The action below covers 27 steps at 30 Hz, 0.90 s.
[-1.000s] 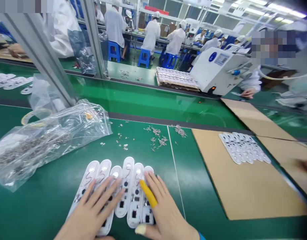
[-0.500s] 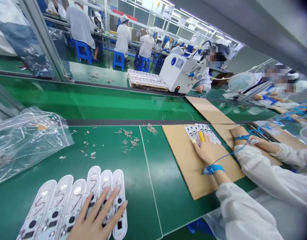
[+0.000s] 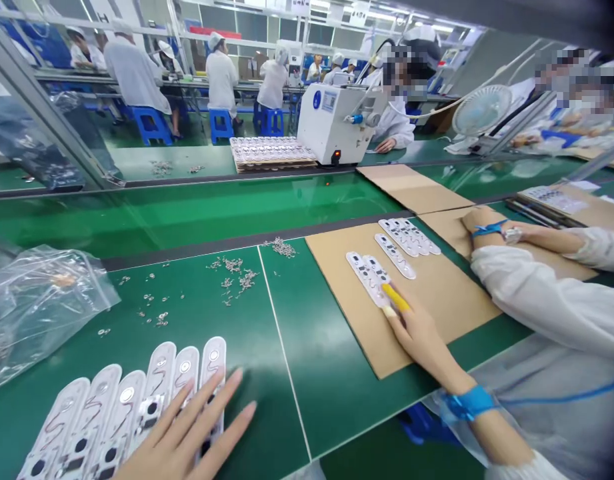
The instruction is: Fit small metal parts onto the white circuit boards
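Row under your left hand: six white, round-ended plastic casings [image 3: 124, 413] are lying side by side on the green table [image 3: 327, 373], their long axes running away from you, far ends leaning right.
Left hand: your left hand [image 3: 174, 457] is lying palm down with fingers spread wide, across the right part of that row.
Pair at your right hand: two white casings [image 3: 368, 280] are lying side by side on the brown cardboard sheet [image 3: 451, 293], just beyond your fingertips and slightly left, long axes slanting from far left to near right; your right hand is nearer.
Right hand: your right hand [image 3: 421, 337] is touching the pair's near end, thumb and yellow-covered forefinger close together; you cannot tell whether they are gripping.
Lone casing: one white casing [image 3: 395, 256] is lying apart, just right of and beyond the pair, slanting the same way.
Far cluster: three or four white casings [image 3: 409, 237] are lying together beyond the lone one, hard to count exactly.
Other counts, left to right: one clear plastic bag [image 3: 61, 293] is lying at far left; small silvery metal parts [image 3: 247, 280] are lying scattered, too many to count; one cardboard sheet is bearing the pair, lone casing and cluster.
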Each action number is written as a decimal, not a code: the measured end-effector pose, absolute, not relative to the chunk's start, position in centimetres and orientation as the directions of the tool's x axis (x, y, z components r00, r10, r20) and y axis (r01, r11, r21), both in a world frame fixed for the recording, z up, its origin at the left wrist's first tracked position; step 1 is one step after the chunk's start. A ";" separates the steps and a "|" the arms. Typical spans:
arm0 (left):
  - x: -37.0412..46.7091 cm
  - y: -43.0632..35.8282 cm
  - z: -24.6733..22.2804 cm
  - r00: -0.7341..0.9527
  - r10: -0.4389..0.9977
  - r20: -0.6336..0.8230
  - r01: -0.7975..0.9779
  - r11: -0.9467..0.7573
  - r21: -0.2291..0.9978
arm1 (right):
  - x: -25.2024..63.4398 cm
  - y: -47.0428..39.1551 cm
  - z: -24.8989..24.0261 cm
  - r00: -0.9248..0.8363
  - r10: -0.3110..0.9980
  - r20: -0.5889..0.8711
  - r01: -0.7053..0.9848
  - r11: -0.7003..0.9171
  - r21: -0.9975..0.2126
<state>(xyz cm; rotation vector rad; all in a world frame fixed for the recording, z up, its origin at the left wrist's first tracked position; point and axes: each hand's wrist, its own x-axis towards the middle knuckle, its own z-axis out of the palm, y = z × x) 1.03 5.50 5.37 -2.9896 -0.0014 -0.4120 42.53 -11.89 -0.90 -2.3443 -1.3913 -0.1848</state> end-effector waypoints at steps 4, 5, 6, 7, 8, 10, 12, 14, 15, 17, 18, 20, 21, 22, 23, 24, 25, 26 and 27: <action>10.2 6.3 9.8 0.981 -0.160 0.113 -0.155 -0.986 -0.056 | 39.4 -14.9 -0.6 0.455 0.811 0.367 0.878 -0.339 -0.339; 13.1 6.6 10.2 0.974 -0.208 0.089 -0.207 -0.978 -0.020 | 38.8 -15.5 -0.5 0.474 0.799 0.370 0.868 -0.352 -0.351; 16.1 6.9 10.2 0.967 -0.248 0.053 -0.249 -0.969 0.011 | 38.3 -16.0 -0.4 0.497 0.784 0.373 0.856 -0.370 -0.362; 19.0 7.3 10.0 0.962 -0.273 0.030 -0.274 -0.961 0.034 | 37.9 -16.5 -0.4 0.520 0.766 0.378 0.843 -0.390 -0.369; 21.9 7.8 9.4 0.959 -0.281 0.038 -0.282 -0.959 0.038 | 37.6 -17.0 -0.5 0.539 0.751 0.382 0.833 -0.408 -0.373; 27.0 8.8 7.8 0.959 -0.278 0.056 -0.281 -0.959 0.035 | 37.4 -18.0 -0.8 0.552 0.740 0.385 0.828 -0.434 -0.355; 30.7 9.6 6.1 0.959 -0.278 0.051 -0.280 -0.959 0.034 | 37.3 -19.0 -1.3 0.525 0.768 0.368 0.848 -0.433 -0.307; 32.6 9.5 4.5 0.965 -0.257 0.045 -0.259 -0.965 0.039 | 37.1 -19.7 -1.8 0.491 0.807 0.329 0.869 -0.425 -0.255; 32.9 9.1 3.9 0.970 -0.240 0.047 -0.241 -0.970 0.041 | 37.0 -19.9 -2.0 0.481 0.819 0.311 0.874 -0.423 -0.237; 32.6 7.5 3.1 0.979 -0.195 0.060 -0.198 -0.979 0.046 | 36.8 -20.0 -2.2 0.479 0.829 0.288 0.876 -0.429 -0.222; 32.2 6.6 2.9 0.982 -0.174 0.069 -0.178 -0.983 0.048 | 36.7 -19.9 -2.3 0.482 0.827 0.289 0.874 -0.431 -0.224; 31.2 4.8 3.0 0.985 -0.155 0.081 -0.159 -0.986 0.051 | 36.7 -19.7 -2.3 0.491 0.815 0.306 0.868 -0.432 -0.244; 31.0 4.1 3.3 0.983 -0.161 0.085 -0.166 -0.985 0.052 | 36.7 -19.5 -2.2 0.499 0.807 0.317 0.863 -0.430 -0.263; 30.9 3.7 3.6 0.980 -0.177 0.088 -0.182 -0.982 0.052 | 36.6 -19.3 -2.0 0.510 0.794 0.330 0.855 -0.429 -0.291; 31.2 3.5 3.9 0.974 -0.206 0.092 -0.211 -0.976 0.051 | 36.6 -19.2 -1.8 0.525 0.779 0.342 0.844 -0.425 -0.327; 31.7 3.5 4.2 0.964 -0.248 0.094 -0.253 -0.966 0.050 | 36.6 -19.2 -1.6 0.546 0.758 0.358 0.828 -0.421 -0.370; 32.3 3.8 4.4 0.948 -0.302 0.096 -0.308 -0.950 0.049 | 36.6 -19.3 -1.3 0.580 0.722 0.378 0.802 -0.425 -0.420; 33.1 4.1 4.5 0.928 -0.362 0.094 -0.367 -0.929 0.046 | 36.5 -19.5 -1.0 0.632 0.664 0.400 0.763 -0.442 -0.471; 33.8 4.5 4.5 0.903 -0.420 0.088 -0.425 -0.904 0.044 | 36.4 -19.9 -0.8 0.700 0.580 0.417 0.706 -0.475 -0.525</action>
